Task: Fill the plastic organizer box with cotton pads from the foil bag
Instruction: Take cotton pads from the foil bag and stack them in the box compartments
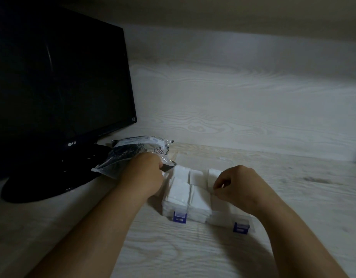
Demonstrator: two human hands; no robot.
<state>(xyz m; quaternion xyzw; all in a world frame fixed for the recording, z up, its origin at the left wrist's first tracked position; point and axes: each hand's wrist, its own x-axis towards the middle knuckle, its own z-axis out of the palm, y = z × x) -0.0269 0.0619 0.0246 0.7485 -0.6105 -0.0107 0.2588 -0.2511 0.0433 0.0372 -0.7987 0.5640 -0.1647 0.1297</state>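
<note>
**Loose pads and a dim desk: where this fill could slip**

The box [221, 220] sits open on the desk [193, 253], front latches [179, 217] toward me. White cotton pads [179, 189] already stand in most of its compartments. The foil bag [133, 153] lies just beside the box's far left corner, against the foot of the monitor [59, 77].

My left hand [147, 173] is at the bag's mouth with its back to the camera. Its fingers are hidden, so I cannot tell whether they hold pads.

My right hand [239, 183] hovers over the right-hand compartments with its fingers curled and thumb and forefinger tips close together. I cannot tell whether they pinch a pad.

I see three risks:
- **Bag dragging:** the bag is light and crumpled, so a one-handed pull may drag it along or spill pads onto the desk.
- **Lid jamming:** the stacks look nearly level with the rim, and overfilling could keep the lid from closing.
- **Missed compartments:** white pads on clear plastic in this low light could hide an unfilled compartment.
</note>
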